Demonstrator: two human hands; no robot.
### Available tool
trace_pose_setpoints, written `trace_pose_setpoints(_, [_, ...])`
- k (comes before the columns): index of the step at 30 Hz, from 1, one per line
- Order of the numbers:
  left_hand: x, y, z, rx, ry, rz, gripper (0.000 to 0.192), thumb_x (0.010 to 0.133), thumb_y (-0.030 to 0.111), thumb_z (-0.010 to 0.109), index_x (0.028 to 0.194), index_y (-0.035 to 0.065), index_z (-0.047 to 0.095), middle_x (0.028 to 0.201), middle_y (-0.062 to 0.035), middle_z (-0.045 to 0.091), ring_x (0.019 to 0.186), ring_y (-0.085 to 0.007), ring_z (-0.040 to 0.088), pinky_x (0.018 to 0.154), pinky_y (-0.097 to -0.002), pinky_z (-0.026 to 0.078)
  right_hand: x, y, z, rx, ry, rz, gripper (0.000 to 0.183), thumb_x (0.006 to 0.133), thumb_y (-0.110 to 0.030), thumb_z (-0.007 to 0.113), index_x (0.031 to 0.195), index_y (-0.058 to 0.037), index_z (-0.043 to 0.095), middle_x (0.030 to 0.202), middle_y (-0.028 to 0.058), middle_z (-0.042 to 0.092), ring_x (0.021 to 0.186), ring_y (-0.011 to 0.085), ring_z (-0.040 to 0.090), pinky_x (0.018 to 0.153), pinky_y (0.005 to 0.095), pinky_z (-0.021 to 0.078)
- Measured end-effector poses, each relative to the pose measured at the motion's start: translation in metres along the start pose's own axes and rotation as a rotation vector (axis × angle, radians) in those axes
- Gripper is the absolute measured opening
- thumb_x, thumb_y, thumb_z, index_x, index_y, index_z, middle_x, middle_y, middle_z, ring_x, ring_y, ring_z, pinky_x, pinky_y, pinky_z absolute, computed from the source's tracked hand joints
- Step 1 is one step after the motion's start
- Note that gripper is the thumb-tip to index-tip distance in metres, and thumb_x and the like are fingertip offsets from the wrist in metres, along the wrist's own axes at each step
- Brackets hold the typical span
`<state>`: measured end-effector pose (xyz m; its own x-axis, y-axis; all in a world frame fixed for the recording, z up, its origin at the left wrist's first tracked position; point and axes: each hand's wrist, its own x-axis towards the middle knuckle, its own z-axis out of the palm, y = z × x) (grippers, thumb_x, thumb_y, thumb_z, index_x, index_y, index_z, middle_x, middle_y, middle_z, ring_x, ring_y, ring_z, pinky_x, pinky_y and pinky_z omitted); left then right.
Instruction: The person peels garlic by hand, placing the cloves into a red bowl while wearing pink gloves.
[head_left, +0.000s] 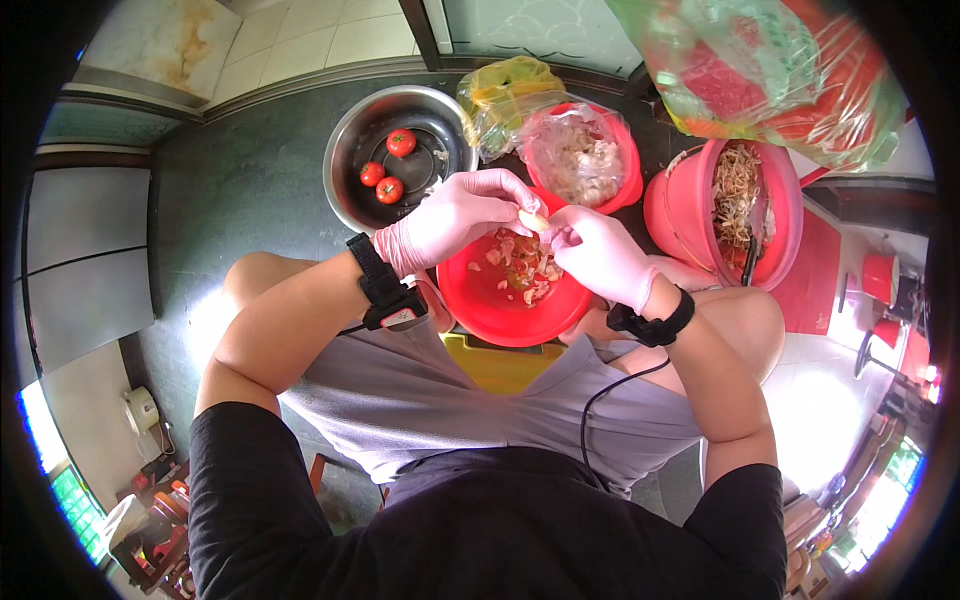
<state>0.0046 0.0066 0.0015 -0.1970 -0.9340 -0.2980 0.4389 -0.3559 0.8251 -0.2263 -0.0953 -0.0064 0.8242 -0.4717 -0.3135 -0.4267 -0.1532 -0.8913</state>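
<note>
My left hand (459, 217), in a thin pink glove, pinches a pale peeled-looking clove (533, 220), probably garlic, between thumb and fingertips. At the clove's right end, the gloved fingers of my right hand (604, 251) are closed together on it. Both hands are above a red plastic basin (517, 319) that sits between my legs. Inside this basin lie pinkish skins and scraps (525, 262), partly covered by my hands. Behind the hands, a second red basin (634, 176) holds a clear plastic bag (581, 161) of whitish pieces, perhaps garlic.
A steel basin (337, 142) with three tomatoes (401, 142) stands at the far left. Beside it lies a yellowish plastic bag (517, 75). To the right, a pink bucket (679, 206) holds shredded scraps and a dark-handled tool (750, 259). A large filled bag (772, 75) is beyond.
</note>
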Motion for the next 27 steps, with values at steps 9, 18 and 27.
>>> trace_pose_setpoints(9, [-0.001, 0.0, 0.002, 0.27, 0.07, 0.049, 0.016, 0.098, -0.001, 0.062, 0.111, -0.0005, 0.07, 0.113, -0.0078, 0.072, 0.109, -0.0153, 0.066, 0.104, -0.0331, 0.051, -0.001, -0.016, -0.007, 0.338, -0.05, 0.03, 0.013, 0.104, -0.012, 0.063, 0.108, -0.0003, 0.067, 0.095, 0.0007, 0.067, 0.083, 0.0051, 0.059, 0.076, 0.0237, 0.0492])
trace_pose_setpoints(18, [-0.001, 0.001, 0.007, 0.201, 0.101, -0.037, 0.02, 0.103, 0.008, 0.064, 0.119, -0.0046, 0.066, 0.11, -0.0099, 0.072, 0.097, -0.0138, 0.069, 0.093, -0.031, 0.056, 0.001, -0.01, -0.002, 0.17, 0.174, -0.105, 0.017, 0.098, -0.011, 0.073, 0.11, 0.0003, 0.069, 0.097, 0.005, 0.073, 0.088, 0.0074, 0.067, 0.08, 0.0262, 0.0555])
trace_pose_setpoints(27, [-0.001, 0.003, 0.01, 0.207, 0.097, -0.039, 0.02, 0.101, 0.006, 0.069, 0.118, -0.0036, 0.068, 0.11, -0.0108, 0.074, 0.099, -0.0147, 0.07, 0.092, -0.0315, 0.059, 0.004, 0.0, 0.002, 0.217, 0.221, -0.166, 0.016, 0.097, -0.007, 0.072, 0.111, -0.0002, 0.07, 0.099, 0.0055, 0.074, 0.089, 0.008, 0.067, 0.081, 0.0261, 0.0558])
